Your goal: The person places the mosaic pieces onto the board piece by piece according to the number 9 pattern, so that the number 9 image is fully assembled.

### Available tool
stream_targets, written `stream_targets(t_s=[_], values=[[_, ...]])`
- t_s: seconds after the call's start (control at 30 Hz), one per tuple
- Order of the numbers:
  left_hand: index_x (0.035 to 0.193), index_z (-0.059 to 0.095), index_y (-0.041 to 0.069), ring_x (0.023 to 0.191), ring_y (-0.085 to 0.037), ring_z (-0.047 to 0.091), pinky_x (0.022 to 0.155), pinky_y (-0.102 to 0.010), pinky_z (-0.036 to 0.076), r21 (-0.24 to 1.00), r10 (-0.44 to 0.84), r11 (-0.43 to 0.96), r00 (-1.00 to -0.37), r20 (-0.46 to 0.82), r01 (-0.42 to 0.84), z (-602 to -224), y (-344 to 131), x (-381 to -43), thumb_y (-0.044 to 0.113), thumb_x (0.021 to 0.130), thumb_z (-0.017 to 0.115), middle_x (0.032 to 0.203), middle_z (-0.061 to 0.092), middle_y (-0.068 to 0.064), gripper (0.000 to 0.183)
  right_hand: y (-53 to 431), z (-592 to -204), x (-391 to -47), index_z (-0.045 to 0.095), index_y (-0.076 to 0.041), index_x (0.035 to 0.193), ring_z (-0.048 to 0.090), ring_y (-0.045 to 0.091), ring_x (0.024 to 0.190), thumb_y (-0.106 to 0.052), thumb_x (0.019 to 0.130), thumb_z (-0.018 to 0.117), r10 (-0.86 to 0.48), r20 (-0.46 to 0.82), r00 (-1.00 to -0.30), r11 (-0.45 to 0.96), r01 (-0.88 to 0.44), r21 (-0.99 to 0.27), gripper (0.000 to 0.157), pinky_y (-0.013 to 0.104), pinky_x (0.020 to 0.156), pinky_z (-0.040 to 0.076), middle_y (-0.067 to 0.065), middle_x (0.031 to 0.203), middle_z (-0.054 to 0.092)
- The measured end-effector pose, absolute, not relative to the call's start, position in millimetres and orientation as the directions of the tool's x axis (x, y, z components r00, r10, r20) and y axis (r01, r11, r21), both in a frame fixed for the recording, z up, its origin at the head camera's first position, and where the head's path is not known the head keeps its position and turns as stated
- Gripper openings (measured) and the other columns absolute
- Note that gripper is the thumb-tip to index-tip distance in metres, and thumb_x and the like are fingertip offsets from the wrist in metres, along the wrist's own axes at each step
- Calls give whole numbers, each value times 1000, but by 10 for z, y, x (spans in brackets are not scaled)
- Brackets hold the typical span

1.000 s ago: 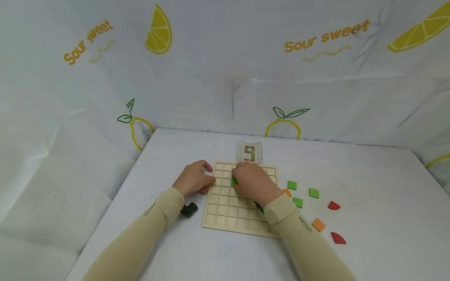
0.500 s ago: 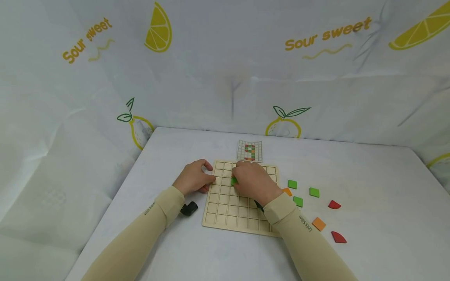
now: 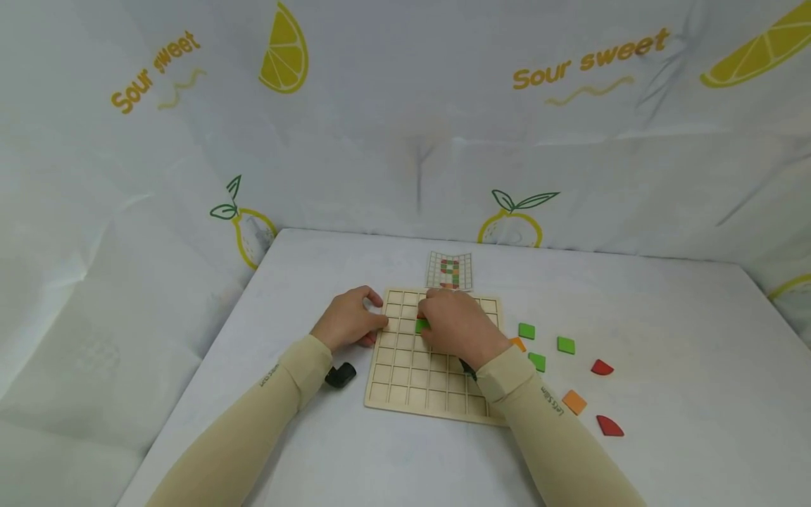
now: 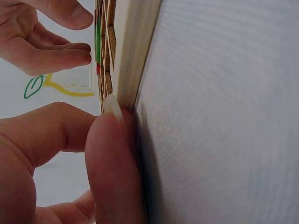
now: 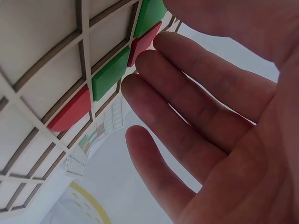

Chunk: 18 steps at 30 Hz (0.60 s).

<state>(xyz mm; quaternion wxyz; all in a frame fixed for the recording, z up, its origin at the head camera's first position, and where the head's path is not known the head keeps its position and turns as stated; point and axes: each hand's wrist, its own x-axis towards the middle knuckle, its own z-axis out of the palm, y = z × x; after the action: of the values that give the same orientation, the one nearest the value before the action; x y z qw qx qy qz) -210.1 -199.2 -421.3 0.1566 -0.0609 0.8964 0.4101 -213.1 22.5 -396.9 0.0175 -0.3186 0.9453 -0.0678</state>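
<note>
In the head view, my left hand (image 3: 351, 318) rests at the left edge of the pale wooden grid board (image 3: 400, 377); in the left wrist view a fingertip (image 4: 112, 149) presses against that edge. My right hand (image 3: 459, 325) is over the board's upper middle. In the right wrist view its fingers extend loosely, fingertips right at a red tile (image 5: 144, 43). A second red tile (image 5: 72, 111), slightly rounded, a green tile (image 5: 111, 73) and another green tile (image 5: 152, 16) lie in neighbouring cells. The head view shows just one green tile (image 3: 421, 326); my right hand hides the others.
A pattern card (image 3: 450, 270) with coloured squares lies behind the board. Right of it are loose green squares (image 3: 566, 345), orange squares (image 3: 574, 402) and red quarter-rounds (image 3: 610, 425). A black object (image 3: 342, 375) lies by my left wrist. A lemon-printed cloth (image 3: 380, 141) hangs behind.
My right fingers have shifted slightly, and a sliver of red now shows above the green tile. My left hand stays at the board's edge.
</note>
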Motion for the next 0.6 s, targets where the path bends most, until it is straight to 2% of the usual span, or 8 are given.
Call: stream_targets(t_s=[0.17,0.27,0.4,0.47,0.6], values=[[128,64,13,62,-17,72,62,-28,61,705,14,665,-941,-339,-244,-4198,-1960,-2098,22,97,76,77,75,-8,35,331,-3936,-2139,77,-9,94,62,21,79,-13,94,76,-593,-4,-805,798,-587,-137,4,37,71,57,2,91,66],[128,64,13,62,-17,72,62,-28,61,703,17,669,-942,-336,-239,-4202,-1939,-2092,23,97,76,76,75,-7,36,464,-3918,-2149,78,-10,94,66,21,83,-13,94,77,-582,-11,-813,806,-574,-142,4,37,74,57,2,95,70],[129,63,13,62,-17,72,63,-27,60,703,24,671,-941,-337,-235,-4197,-1939,-2085,24,97,76,75,75,-7,36,725,-3875,-2161,79,-10,93,64,18,81,-14,96,77,-555,-8,-832,821,-546,-166,6,35,74,57,2,94,71],[129,63,13,62,-17,73,64,-27,60,703,24,670,-940,-340,-237,-4197,-1950,-2084,24,97,75,76,75,-7,37,878,-3848,-2158,80,-8,98,64,17,76,-14,96,74,-524,-23,-851,837,-510,-198,8,36,74,58,4,95,70],[130,63,12,63,-17,73,65,-28,60,703,28,672,-941,-338,-233,-4196,-1967,-2081,24,97,75,78,75,-7,37,1211,-3827,-2137,80,-6,114,69,18,85,-17,98,73,-450,-51,-892,875,-429,-224,21,42,86,62,5,106,72]])
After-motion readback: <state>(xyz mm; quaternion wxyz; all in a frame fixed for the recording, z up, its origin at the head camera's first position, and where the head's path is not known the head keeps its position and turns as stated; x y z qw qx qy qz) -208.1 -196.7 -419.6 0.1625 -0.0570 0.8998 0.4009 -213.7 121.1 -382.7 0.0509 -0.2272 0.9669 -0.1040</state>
